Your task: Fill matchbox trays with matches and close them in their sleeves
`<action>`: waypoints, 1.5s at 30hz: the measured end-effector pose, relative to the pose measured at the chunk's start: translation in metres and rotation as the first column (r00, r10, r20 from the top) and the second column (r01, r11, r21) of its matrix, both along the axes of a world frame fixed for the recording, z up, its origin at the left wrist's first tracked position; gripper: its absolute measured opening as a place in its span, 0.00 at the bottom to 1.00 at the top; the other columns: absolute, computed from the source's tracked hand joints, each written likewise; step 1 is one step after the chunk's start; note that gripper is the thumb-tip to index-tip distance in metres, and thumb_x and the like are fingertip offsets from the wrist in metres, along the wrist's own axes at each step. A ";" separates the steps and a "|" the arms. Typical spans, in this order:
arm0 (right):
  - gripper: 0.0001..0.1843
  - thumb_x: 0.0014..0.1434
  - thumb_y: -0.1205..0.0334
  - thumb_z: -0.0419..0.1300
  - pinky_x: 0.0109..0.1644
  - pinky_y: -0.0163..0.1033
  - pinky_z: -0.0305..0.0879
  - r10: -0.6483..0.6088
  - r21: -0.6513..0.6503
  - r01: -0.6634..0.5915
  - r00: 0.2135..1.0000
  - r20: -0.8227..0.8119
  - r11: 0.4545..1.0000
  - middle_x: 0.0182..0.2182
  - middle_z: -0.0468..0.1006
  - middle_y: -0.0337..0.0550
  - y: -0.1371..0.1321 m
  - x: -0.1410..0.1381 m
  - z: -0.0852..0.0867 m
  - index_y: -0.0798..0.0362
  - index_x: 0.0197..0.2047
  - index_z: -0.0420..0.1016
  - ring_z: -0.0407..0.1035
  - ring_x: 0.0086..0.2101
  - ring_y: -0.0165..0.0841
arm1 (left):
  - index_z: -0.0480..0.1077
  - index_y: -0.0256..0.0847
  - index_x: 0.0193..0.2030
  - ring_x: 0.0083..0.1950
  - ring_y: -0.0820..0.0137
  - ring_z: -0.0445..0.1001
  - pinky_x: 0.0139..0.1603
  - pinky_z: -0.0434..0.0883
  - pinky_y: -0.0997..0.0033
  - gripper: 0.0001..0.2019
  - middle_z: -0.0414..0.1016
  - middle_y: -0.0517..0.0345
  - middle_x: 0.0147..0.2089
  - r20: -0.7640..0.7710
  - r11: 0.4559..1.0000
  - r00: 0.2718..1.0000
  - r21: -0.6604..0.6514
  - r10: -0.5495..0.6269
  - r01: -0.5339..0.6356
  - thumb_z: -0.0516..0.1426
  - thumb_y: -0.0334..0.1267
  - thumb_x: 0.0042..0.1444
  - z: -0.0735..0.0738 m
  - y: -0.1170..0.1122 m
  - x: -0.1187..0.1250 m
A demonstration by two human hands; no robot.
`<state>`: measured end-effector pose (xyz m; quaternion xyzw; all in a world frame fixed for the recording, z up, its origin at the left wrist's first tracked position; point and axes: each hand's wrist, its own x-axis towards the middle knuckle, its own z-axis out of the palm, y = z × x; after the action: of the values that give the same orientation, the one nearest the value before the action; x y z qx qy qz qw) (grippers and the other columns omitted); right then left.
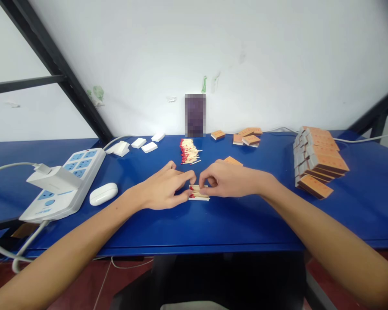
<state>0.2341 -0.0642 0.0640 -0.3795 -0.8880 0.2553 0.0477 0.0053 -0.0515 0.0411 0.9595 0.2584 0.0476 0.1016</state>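
Note:
A small white matchbox tray [199,199] filled with red-headed matches [195,192] lies between my hands on the blue table. My left hand [168,187] is at the tray's left end, thumb and forefinger curled around that end. From the right, my right hand [229,178] has its thumb and forefinger bent together over the matches in the tray; its fingertips are partly hidden. Just beyond is a loose pile of matches [188,151], heads mostly to the left. An orange matchbox sleeve [233,161] shows partly behind my right hand.
White trays [149,147] lie at the back left, several orange sleeves [251,140] at the back right. Stacked orange matchboxes [323,155] stand at right. A power strip [67,185] with a white charger [54,178] and a white earbud case [103,194] are at left.

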 end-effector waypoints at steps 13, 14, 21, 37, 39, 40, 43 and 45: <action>0.19 0.58 0.45 0.62 0.30 0.34 0.56 -0.008 -0.145 0.004 0.999 -0.033 0.989 0.27 0.74 0.36 0.011 0.005 -0.010 0.51 0.43 0.75 0.66 0.27 0.29 | 0.67 0.41 0.43 0.26 0.71 0.65 0.29 0.58 0.72 0.09 0.66 0.64 0.24 0.050 0.996 0.999 -0.086 0.002 0.002 0.50 0.43 0.66 -0.013 0.011 -0.002; 0.19 0.58 0.44 0.62 0.30 0.34 0.56 -0.009 -0.147 0.004 0.999 -0.034 0.989 0.27 0.74 0.36 0.011 0.005 -0.010 0.51 0.42 0.75 0.66 0.26 0.28 | 0.67 0.41 0.43 0.26 0.71 0.65 0.29 0.58 0.72 0.10 0.65 0.64 0.24 0.051 0.997 0.999 -0.083 0.008 -0.003 0.50 0.43 0.66 -0.014 0.011 -0.002; 0.20 0.60 0.42 0.60 0.30 0.34 0.54 -0.024 -0.137 0.017 0.999 -0.045 0.990 0.26 0.73 0.36 0.011 0.002 -0.014 0.51 0.40 0.75 0.63 0.26 0.28 | 0.68 0.41 0.41 0.25 0.73 0.63 0.28 0.57 0.73 0.13 0.65 0.65 0.24 0.094 0.990 0.994 -0.134 0.058 -0.045 0.49 0.46 0.67 -0.016 0.012 0.000; 0.08 0.62 0.57 0.60 0.32 0.34 0.52 0.085 0.088 -0.074 0.988 -0.132 0.993 0.24 0.66 0.33 0.009 -0.004 -0.021 0.52 0.35 0.76 0.57 0.24 0.26 | 0.69 0.40 0.44 0.25 0.76 0.63 0.29 0.60 0.75 0.10 0.68 0.67 0.25 0.166 0.951 0.984 -0.309 0.058 -0.004 0.58 0.43 0.59 -0.010 0.014 -0.004; 0.09 0.61 0.58 0.61 0.33 0.34 0.53 0.078 0.103 -0.065 0.988 -0.131 0.993 0.24 0.68 0.34 0.009 -0.005 -0.022 0.53 0.33 0.76 0.58 0.25 0.26 | 0.69 0.41 0.42 0.25 0.76 0.64 0.29 0.59 0.74 0.11 0.68 0.67 0.25 0.134 0.964 0.989 -0.264 0.069 -0.032 0.61 0.44 0.57 -0.010 0.012 -0.003; 0.09 0.61 0.57 0.61 0.33 0.34 0.53 0.068 0.108 -0.054 0.989 -0.130 0.993 0.25 0.69 0.34 0.009 -0.006 -0.023 0.54 0.33 0.76 0.59 0.25 0.26 | 0.69 0.41 0.42 0.25 0.76 0.64 0.29 0.59 0.74 0.12 0.68 0.67 0.25 0.125 0.967 0.989 -0.251 0.078 -0.045 0.61 0.45 0.56 -0.010 0.012 -0.003; 0.11 0.60 0.56 0.62 0.33 0.34 0.54 0.035 0.122 -0.020 0.992 -0.123 0.992 0.25 0.70 0.35 0.009 -0.006 -0.023 0.54 0.31 0.76 0.60 0.26 0.26 | 0.69 0.41 0.43 0.24 0.76 0.65 0.28 0.59 0.74 0.14 0.67 0.68 0.24 0.121 0.968 0.988 -0.244 0.093 -0.062 0.61 0.48 0.57 -0.012 0.012 -0.002; 0.11 0.60 0.56 0.62 0.33 0.34 0.54 0.017 0.124 -0.004 0.994 -0.111 0.992 0.25 0.71 0.36 0.009 -0.006 -0.022 0.54 0.31 0.76 0.61 0.26 0.26 | 0.69 0.41 0.44 0.24 0.75 0.65 0.29 0.59 0.74 0.16 0.66 0.68 0.24 0.125 0.969 0.987 -0.237 0.096 -0.064 0.61 0.50 0.56 -0.014 0.012 -0.001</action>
<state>0.2281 -0.0556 0.0415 -0.3563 -0.9000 0.2207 0.1194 0.0038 -0.0392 0.0276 0.9243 0.2931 0.0863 0.2287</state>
